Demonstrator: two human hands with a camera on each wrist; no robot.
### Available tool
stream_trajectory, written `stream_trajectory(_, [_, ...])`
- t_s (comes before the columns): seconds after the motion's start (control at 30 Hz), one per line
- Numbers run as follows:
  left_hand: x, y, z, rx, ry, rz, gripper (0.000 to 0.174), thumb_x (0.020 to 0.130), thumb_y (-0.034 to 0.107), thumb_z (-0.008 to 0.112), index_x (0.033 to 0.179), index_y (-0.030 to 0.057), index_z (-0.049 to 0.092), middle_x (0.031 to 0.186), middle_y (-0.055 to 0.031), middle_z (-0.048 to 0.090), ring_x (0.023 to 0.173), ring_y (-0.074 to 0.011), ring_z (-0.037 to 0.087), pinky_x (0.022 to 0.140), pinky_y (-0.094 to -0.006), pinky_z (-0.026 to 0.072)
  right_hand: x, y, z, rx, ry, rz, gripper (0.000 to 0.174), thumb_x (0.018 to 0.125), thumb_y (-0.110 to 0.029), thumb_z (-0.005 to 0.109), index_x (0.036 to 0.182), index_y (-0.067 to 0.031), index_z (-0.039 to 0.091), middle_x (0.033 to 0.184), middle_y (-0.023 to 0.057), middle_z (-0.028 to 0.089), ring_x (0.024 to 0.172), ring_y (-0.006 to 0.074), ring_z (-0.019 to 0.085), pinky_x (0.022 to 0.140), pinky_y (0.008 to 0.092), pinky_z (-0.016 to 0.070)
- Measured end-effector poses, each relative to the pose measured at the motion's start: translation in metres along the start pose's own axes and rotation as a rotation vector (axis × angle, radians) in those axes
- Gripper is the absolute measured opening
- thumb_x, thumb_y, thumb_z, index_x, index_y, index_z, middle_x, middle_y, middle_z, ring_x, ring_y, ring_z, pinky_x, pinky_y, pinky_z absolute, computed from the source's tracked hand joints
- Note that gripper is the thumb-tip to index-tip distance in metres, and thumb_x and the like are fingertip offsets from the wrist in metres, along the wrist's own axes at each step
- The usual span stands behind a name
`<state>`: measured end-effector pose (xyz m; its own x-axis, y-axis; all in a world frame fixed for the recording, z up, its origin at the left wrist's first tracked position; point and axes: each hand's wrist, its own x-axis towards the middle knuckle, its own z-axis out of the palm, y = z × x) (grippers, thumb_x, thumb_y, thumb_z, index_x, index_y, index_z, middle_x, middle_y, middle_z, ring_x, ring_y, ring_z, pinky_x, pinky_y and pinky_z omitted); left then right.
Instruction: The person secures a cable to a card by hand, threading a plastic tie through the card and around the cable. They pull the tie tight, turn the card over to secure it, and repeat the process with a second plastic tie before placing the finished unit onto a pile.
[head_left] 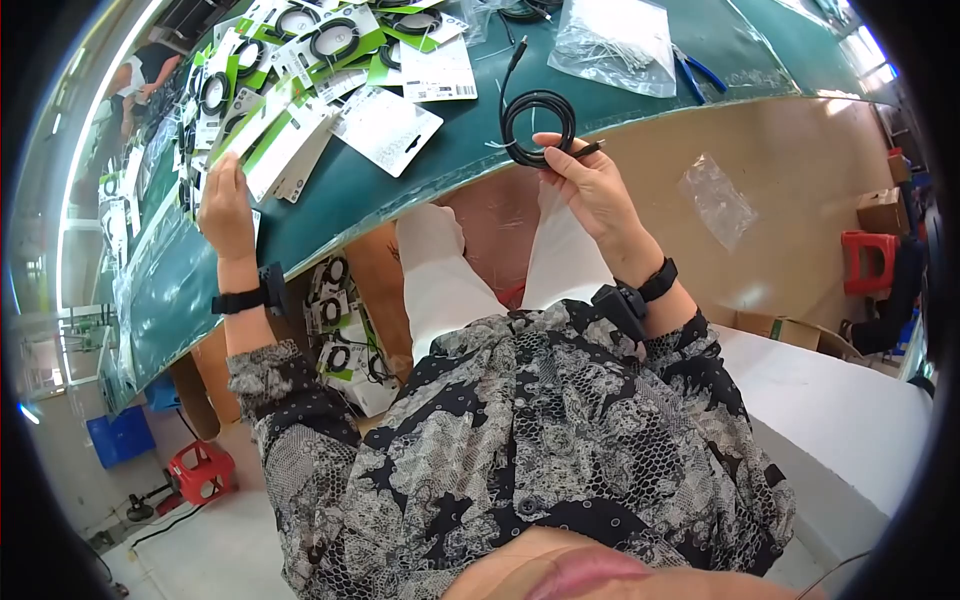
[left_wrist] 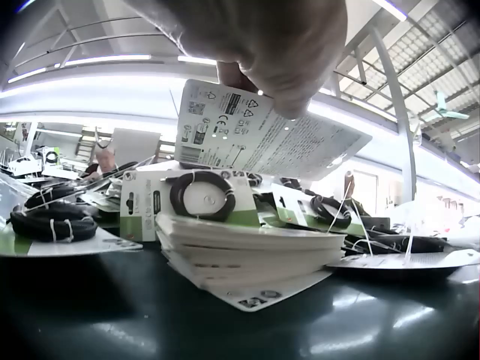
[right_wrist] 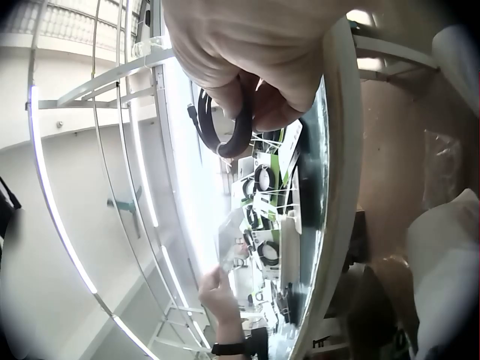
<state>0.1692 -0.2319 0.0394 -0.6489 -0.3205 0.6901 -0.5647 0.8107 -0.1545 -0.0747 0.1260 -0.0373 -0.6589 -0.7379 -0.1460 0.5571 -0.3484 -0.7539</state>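
Note:
In the head view the right hand (head_left: 600,195) pinches a coiled black cable (head_left: 515,125) at its lower right, over the table's front edge; one cable end points up. The right wrist view shows the same coil (right_wrist: 238,135) between thumb and fingers. The left hand (head_left: 228,210) is at the left, by a stack of white and green cards (head_left: 290,150). In the left wrist view that hand (left_wrist: 277,52) pinches the top of a printed white card (left_wrist: 255,135), tilted above a card stack (left_wrist: 247,255).
Many carded cables (head_left: 335,42) cover the table's left back. A bag of white ties (head_left: 615,45) and blue pliers (head_left: 700,75) lie at the back right. A clear bag (head_left: 718,200) is on the floor. Below the table more carded cables (head_left: 345,355) are visible.

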Motion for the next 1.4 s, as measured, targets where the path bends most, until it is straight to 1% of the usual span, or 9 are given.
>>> stream_trajectory(0.3, [0.003, 0.120, -0.039, -0.225, 0.033, 0.649, 0.023, 0.079, 0.004, 0.060, 0.102, 0.0056, 0.063, 0.107, -0.0081, 0.063, 0.106, -0.0235, 0.060, 0.084, -0.0332, 0.0518, 0.017, -0.013, 0.030, 0.209, -0.292, 0.474, 0.021, 0.088, -0.009, 0.062, 0.105, 0.0030, 0.062, 0.093, 0.0079, 0.063, 0.083, 0.0151, 0.060, 0.065, 0.0228, 0.0487])
stream_trajectory(0.53, [0.000, 0.149, -0.063, -0.262, 0.118, 0.765, 0.023, 0.081, 0.010, 0.062, 0.104, 0.0052, 0.062, 0.107, -0.0095, 0.062, 0.099, -0.0209, 0.061, 0.078, -0.0311, 0.0521, 0.024, -0.018, 0.018, -0.065, -0.228, 0.276, 0.018, 0.089, -0.010, 0.061, 0.102, 0.0016, 0.064, 0.092, 0.0070, 0.065, 0.076, 0.0122, 0.060, 0.067, 0.0220, 0.0493])
stream_trajectory(0.63, [-0.037, 0.157, -0.048, -1.037, -0.609, 0.085, 0.021, 0.088, 0.019, 0.061, 0.102, 0.0037, 0.062, 0.103, -0.0085, 0.064, 0.083, -0.0178, 0.062, 0.073, -0.0279, 0.0501, 0.018, -0.035, 0.013, -0.190, -0.188, 0.173, 0.016, 0.089, -0.010, 0.062, 0.101, -0.0001, 0.065, 0.092, 0.0056, 0.065, 0.075, 0.0106, 0.060, 0.068, 0.0217, 0.0490])
stream_trajectory(0.67, [-0.040, 0.162, -0.042, -1.037, -0.614, 0.079, 0.021, 0.088, 0.019, 0.061, 0.102, 0.0037, 0.062, 0.103, -0.0085, 0.064, 0.083, -0.0178, 0.062, 0.073, -0.0279, 0.0501, 0.016, -0.040, 0.013, -0.270, -0.175, 0.150, 0.015, 0.088, -0.010, 0.062, 0.100, -0.0012, 0.066, 0.092, 0.0047, 0.065, 0.075, 0.0097, 0.059, 0.069, 0.0215, 0.0486])
stream_trajectory(0.77, [-0.035, 0.181, -0.013, -2.276, -0.700, -0.907, 0.024, 0.091, 0.024, 0.060, 0.101, 0.0023, 0.061, 0.097, -0.0058, 0.065, 0.069, -0.0144, 0.057, 0.068, -0.0250, 0.0477, 0.014, -0.041, 0.018, -0.436, -0.185, 0.113, 0.014, 0.088, -0.011, 0.063, 0.099, -0.0026, 0.067, 0.090, 0.0027, 0.065, 0.075, 0.0080, 0.058, 0.070, 0.0209, 0.0476])
stream_trajectory(0.87, [-0.036, 0.195, 0.001, -2.056, -0.665, -0.895, 0.023, 0.093, 0.022, 0.059, 0.100, 0.0013, 0.061, 0.094, -0.0059, 0.065, 0.068, -0.0137, 0.057, 0.067, -0.0251, 0.0476, 0.014, -0.040, 0.014, -0.590, -0.185, 0.057, 0.014, 0.088, -0.012, 0.063, 0.098, -0.0036, 0.067, 0.088, 0.0007, 0.065, 0.075, 0.0066, 0.057, 0.070, 0.0201, 0.0463])
stream_trajectory(0.97, [-0.050, 0.219, 0.023, -1.951, -0.587, -0.905, 0.022, 0.093, 0.020, 0.058, 0.101, 0.0000, 0.061, 0.094, -0.0072, 0.066, 0.070, -0.0141, 0.059, 0.068, -0.0258, 0.0487, 0.030, -0.026, -0.009, -0.760, -0.046, -0.597, 0.016, 0.084, -0.013, 0.068, 0.095, -0.0009, 0.068, 0.080, -0.0009, 0.063, 0.069, 0.0066, 0.054, 0.065, 0.0187, 0.0435])
stream_trajectory(1.1, [-0.060, 0.257, 0.028, -2.043, -0.432, -0.976, 0.021, 0.093, 0.016, 0.058, 0.103, -0.0016, 0.060, 0.095, -0.0100, 0.066, 0.079, -0.0170, 0.063, 0.074, -0.0282, 0.0519, 0.007, -0.030, 0.014, -0.705, -0.020, -0.250, 0.016, 0.087, -0.014, 0.066, 0.096, -0.0013, 0.065, 0.079, -0.0003, 0.062, 0.069, 0.0064, 0.056, 0.064, 0.0194, 0.0455])
stream_trajectory(1.4, [-0.055, 0.278, 0.015, -2.247, -0.446, -0.994, 0.018, 0.092, 0.012, 0.058, 0.105, -0.0012, 0.060, 0.099, -0.0099, 0.065, 0.087, -0.0207, 0.066, 0.081, -0.0312, 0.0559, 0.019, -0.001, 0.011, -0.821, 0.010, -0.037, 0.022, 0.085, -0.013, 0.068, 0.100, 0.0003, 0.060, 0.083, 0.0050, 0.061, 0.054, 0.0078, 0.055, 0.050, 0.0210, 0.0468])
